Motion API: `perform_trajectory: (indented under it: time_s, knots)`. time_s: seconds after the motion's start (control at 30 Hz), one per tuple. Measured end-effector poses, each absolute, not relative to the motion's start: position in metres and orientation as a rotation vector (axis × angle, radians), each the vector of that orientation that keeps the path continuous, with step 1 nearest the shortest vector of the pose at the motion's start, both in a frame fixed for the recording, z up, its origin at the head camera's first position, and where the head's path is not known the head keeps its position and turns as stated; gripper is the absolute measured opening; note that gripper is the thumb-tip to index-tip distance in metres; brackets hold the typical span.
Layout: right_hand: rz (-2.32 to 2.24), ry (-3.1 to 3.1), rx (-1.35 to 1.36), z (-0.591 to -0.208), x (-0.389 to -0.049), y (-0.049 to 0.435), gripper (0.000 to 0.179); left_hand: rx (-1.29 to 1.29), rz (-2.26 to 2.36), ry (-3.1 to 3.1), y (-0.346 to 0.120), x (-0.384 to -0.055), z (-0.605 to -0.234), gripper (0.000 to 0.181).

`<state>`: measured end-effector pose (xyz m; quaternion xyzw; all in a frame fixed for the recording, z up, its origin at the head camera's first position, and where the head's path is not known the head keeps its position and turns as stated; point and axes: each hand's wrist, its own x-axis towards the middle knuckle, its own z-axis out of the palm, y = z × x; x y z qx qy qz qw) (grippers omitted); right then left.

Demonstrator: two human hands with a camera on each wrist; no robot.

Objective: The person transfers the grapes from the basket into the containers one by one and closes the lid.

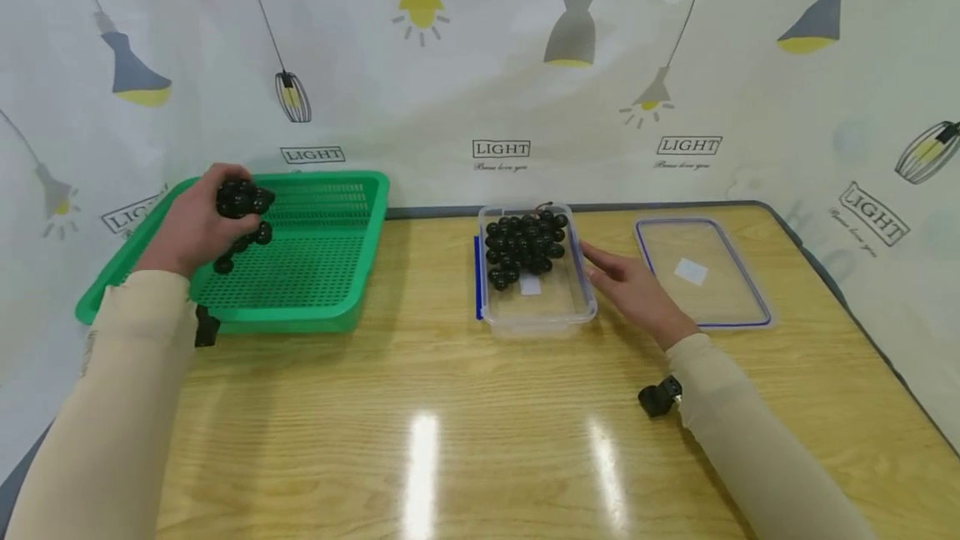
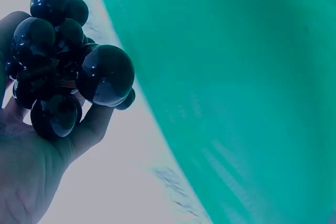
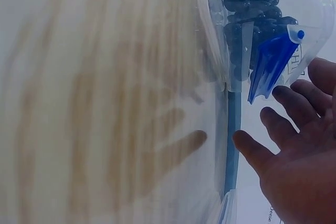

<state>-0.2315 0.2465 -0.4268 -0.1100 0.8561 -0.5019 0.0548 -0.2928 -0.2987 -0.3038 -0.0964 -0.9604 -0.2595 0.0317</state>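
My left hand (image 1: pixel 187 223) grips a small bunch of dark, glossy grapes (image 1: pixel 242 200) above the left part of a green plastic basket (image 1: pixel 285 323). In the left wrist view the fingers and thumb curl round the grapes (image 2: pixel 105 74), with the basket wall beside them. A larger bunch of dark grapes (image 1: pixel 525 244) lies in a clear plastic container (image 1: pixel 540 317), filling its back part. My right hand (image 1: pixel 637 290) is at the container's right side, fingers extended. In the right wrist view its fingers are spread near a blue latch (image 3: pixel 273 61); contact is unclear.
A clear lid (image 1: pixel 720 290) with a blue seal and a white label lies right of the container, behind my right hand. Another blue latch (image 1: pixel 478 277) hangs along the container's left side. Behind the wooden table (image 1: pixel 420 373) stands a lamp-patterned backdrop (image 1: pixel 420 107).
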Motion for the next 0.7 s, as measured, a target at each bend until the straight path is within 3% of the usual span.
perform_trajectory:
  time_s: [0.27,0.7]
  knots:
    - [-1.502,2.624,-0.316,-0.424,-0.227,0.246,0.054,-0.57,-0.911,-2.821,-0.228,-0.296,-0.277,0.052]
    - [-1.427,2.673,-0.372,-0.425,-0.231,0.244,0.054,-1.008,-0.945,-2.79,-0.127,-0.291,-0.274,0.05]
